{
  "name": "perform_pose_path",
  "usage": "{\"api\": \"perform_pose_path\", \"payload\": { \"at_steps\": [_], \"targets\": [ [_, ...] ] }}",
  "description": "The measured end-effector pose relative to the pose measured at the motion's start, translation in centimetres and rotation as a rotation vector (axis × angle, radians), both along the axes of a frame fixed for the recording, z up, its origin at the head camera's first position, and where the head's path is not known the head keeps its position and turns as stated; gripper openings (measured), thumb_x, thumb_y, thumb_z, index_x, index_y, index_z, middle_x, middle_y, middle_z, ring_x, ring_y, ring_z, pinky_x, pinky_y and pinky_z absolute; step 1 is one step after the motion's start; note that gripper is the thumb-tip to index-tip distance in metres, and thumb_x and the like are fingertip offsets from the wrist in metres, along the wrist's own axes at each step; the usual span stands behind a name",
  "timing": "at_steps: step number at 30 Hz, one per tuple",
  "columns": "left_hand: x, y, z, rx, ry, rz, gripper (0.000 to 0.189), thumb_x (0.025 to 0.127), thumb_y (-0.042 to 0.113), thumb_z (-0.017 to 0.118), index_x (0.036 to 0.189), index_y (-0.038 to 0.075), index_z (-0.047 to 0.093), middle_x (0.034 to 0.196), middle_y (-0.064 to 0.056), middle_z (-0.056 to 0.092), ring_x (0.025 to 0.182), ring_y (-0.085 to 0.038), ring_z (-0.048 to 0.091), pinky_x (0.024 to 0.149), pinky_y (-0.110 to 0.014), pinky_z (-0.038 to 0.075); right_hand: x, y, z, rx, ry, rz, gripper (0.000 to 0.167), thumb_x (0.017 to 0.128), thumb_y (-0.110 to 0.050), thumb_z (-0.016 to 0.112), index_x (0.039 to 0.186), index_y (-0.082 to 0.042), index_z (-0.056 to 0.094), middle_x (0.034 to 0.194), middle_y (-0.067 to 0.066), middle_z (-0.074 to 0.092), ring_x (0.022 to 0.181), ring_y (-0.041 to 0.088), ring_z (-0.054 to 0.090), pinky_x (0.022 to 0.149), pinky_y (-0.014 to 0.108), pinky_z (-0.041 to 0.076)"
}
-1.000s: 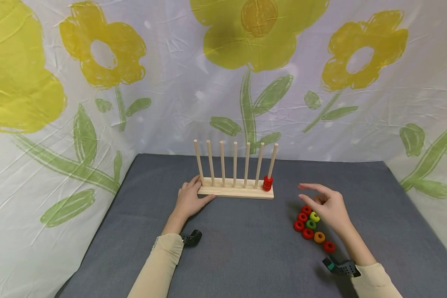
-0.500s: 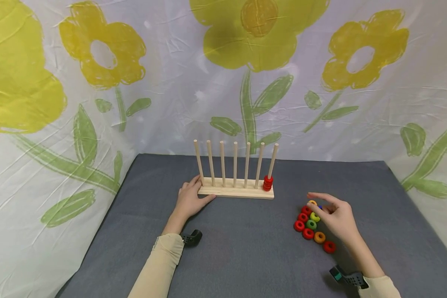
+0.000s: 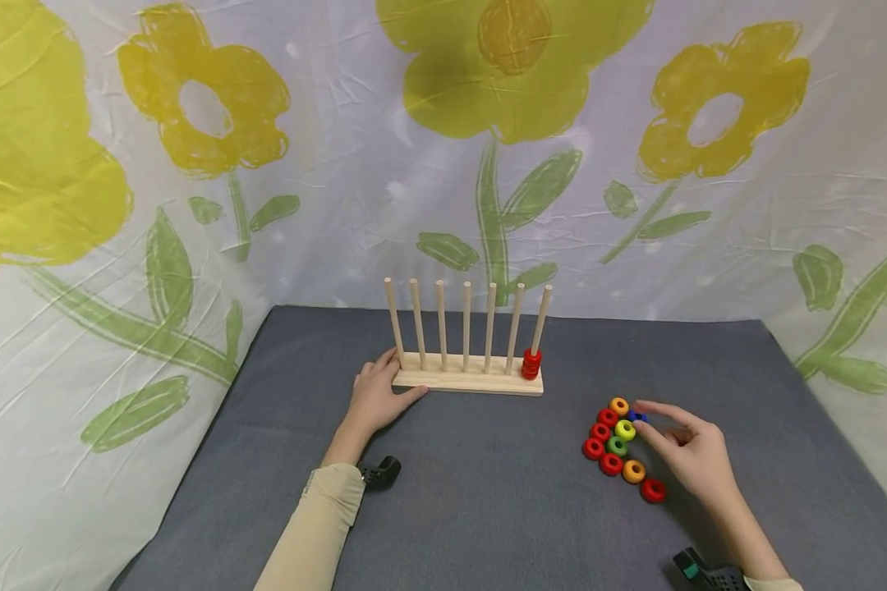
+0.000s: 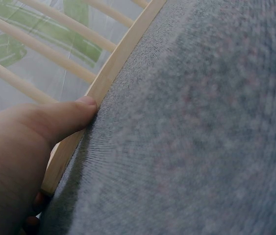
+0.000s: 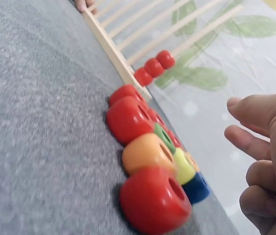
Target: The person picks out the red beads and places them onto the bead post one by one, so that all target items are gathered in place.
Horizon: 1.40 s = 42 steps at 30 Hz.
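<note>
A wooden peg stand (image 3: 467, 379) has several upright pegs in one row. Three red beads (image 3: 531, 364) are threaded on its rightmost peg, stacked at the bottom. My left hand (image 3: 375, 398) grips the left end of the base, its thumb (image 4: 74, 117) along the front edge. Over to the right, my right hand (image 3: 693, 460) hovers beside a group of loose beads, thumb and forefinger apart. A blue bead (image 3: 638, 417) lies nearest those fingertips, partly covered by them in the head view. In the right wrist view, nothing sits between the fingers.
The loose group also has several red beads (image 3: 593, 448), a yellow bead (image 3: 625, 430), a green bead (image 3: 617, 446) and two orange beads, one at the far end (image 3: 618, 406). A dark grey cloth (image 3: 473, 492) covers the table. Behind hangs a flowered curtain (image 3: 340, 205).
My right hand has moved right and toward me over the loose beads, uncovering the far orange bead and part of the blue one. The left hand and peg stand have stayed put.
</note>
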State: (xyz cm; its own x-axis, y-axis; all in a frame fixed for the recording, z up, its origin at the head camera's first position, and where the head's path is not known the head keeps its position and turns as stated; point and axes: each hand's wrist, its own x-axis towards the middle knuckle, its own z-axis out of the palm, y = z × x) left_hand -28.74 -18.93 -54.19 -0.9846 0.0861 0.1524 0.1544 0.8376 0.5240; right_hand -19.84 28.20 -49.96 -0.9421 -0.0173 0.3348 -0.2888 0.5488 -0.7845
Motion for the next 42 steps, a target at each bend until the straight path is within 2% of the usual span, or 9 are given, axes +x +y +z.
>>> {"api": "perform_pose_path", "payload": {
  "at_steps": [10, 18, 22, 24, 26, 29, 31, 33, 42],
  "targets": [
    [0.2, 0.0, 0.2, 0.001, -0.001, -0.002, 0.082, 0.090, 0.053, 0.074, 0.150, 0.003, 0.050, 0.160, -0.017, 0.034, 0.130, -0.041, 0.041, 0.100, -0.056, 0.033, 1.3, 1.1, -0.6, 0.005, -0.038, -0.056, 0.029, 0.093, -0.019, 0.079, 0.120, -0.009, 0.076, 0.046, 0.000, 0.032, 0.038, 0.017, 0.021, 0.034, 0.031, 0.024],
    [0.0, -0.2, 0.2, -0.002, -0.002, -0.005, 0.083, 0.091, 0.055, 0.072, 0.152, 0.004, 0.048, 0.160, -0.016, 0.033, 0.129, -0.040, 0.041, 0.100, -0.055, 0.032, 2.6, 2.2, -1.2, 0.010, -0.087, -0.058, 0.029, 0.092, -0.019, 0.079, 0.119, -0.008, 0.076, 0.046, 0.002, 0.040, 0.038, 0.009, 0.022, 0.036, 0.031, 0.025],
    [0.0, -0.2, 0.2, -0.012, -0.005, -0.005, 0.083, 0.091, 0.055, 0.072, 0.152, 0.004, 0.048, 0.160, -0.016, 0.033, 0.129, -0.040, 0.041, 0.100, -0.055, 0.032, 3.0, 3.1, -1.5, 0.033, -0.132, -0.023, 0.031, 0.093, -0.022, 0.079, 0.121, -0.009, 0.075, 0.052, 0.001, 0.051, 0.039, 0.008, 0.026, 0.038, 0.031, 0.027],
    [-0.1, -0.1, 0.1, -0.014, -0.004, -0.007, 0.083, 0.091, 0.055, 0.072, 0.151, 0.003, 0.048, 0.160, -0.017, 0.034, 0.129, -0.041, 0.041, 0.100, -0.055, 0.032, 3.1, 3.6, -1.7, 0.039, -0.167, 0.005, 0.032, 0.093, -0.024, 0.078, 0.121, -0.008, 0.074, 0.064, 0.001, 0.064, 0.039, 0.007, 0.027, 0.038, 0.032, 0.027],
    [-0.1, -0.1, 0.0, -0.015, -0.001, -0.009, 0.083, 0.091, 0.055, 0.072, 0.151, 0.003, 0.049, 0.160, -0.017, 0.034, 0.129, -0.041, 0.041, 0.100, -0.056, 0.033, 3.2, 4.0, -2.0, 0.036, -0.212, 0.048, 0.033, 0.094, -0.024, 0.078, 0.122, -0.008, 0.074, 0.069, 0.002, 0.068, 0.040, 0.007, 0.026, 0.039, 0.032, 0.027],
    [-0.1, 0.0, -0.1, -0.015, 0.001, -0.010, 0.083, 0.091, 0.055, 0.072, 0.151, 0.003, 0.048, 0.160, -0.017, 0.034, 0.129, -0.041, 0.041, 0.100, -0.056, 0.033, 3.2, 4.6, -2.3, 0.028, -0.261, 0.107, 0.032, 0.093, -0.023, 0.078, 0.121, -0.009, 0.074, 0.059, 0.000, 0.059, 0.042, 0.006, 0.025, 0.039, 0.031, 0.028],
    [-0.1, 0.0, -0.1, -0.013, 0.001, -0.008, 0.083, 0.091, 0.055, 0.072, 0.152, 0.004, 0.048, 0.160, -0.017, 0.034, 0.129, -0.040, 0.042, 0.101, -0.056, 0.032, 3.2, 4.8, -2.4, 0.027, -0.273, 0.145, 0.031, 0.092, -0.022, 0.079, 0.120, -0.009, 0.075, 0.050, -0.001, 0.043, 0.043, 0.005, 0.024, 0.039, 0.030, 0.029],
    [-0.1, 0.0, -0.1, -0.010, 0.001, -0.006, 0.083, 0.091, 0.055, 0.072, 0.152, 0.004, 0.048, 0.160, -0.016, 0.034, 0.129, -0.040, 0.042, 0.101, -0.056, 0.032, 3.2, 4.9, -2.5, 0.021, -0.270, 0.175, 0.030, 0.091, -0.019, 0.080, 0.119, -0.009, 0.075, 0.050, -0.002, 0.036, 0.044, 0.005, 0.023, 0.039, 0.029, 0.030],
    [0.0, 0.0, 0.0, -0.004, 0.007, -0.003, 0.083, 0.091, 0.053, 0.073, 0.152, 0.004, 0.048, 0.160, -0.017, 0.035, 0.129, -0.040, 0.042, 0.100, -0.055, 0.032, 2.8, 5.3, -2.7, -0.023, -0.266, 0.275, 0.033, 0.085, -0.009, 0.083, 0.116, -0.003, 0.075, 0.052, -0.001, 0.034, 0.045, 0.009, 0.022, 0.039, 0.031, 0.027]
  ]
}}
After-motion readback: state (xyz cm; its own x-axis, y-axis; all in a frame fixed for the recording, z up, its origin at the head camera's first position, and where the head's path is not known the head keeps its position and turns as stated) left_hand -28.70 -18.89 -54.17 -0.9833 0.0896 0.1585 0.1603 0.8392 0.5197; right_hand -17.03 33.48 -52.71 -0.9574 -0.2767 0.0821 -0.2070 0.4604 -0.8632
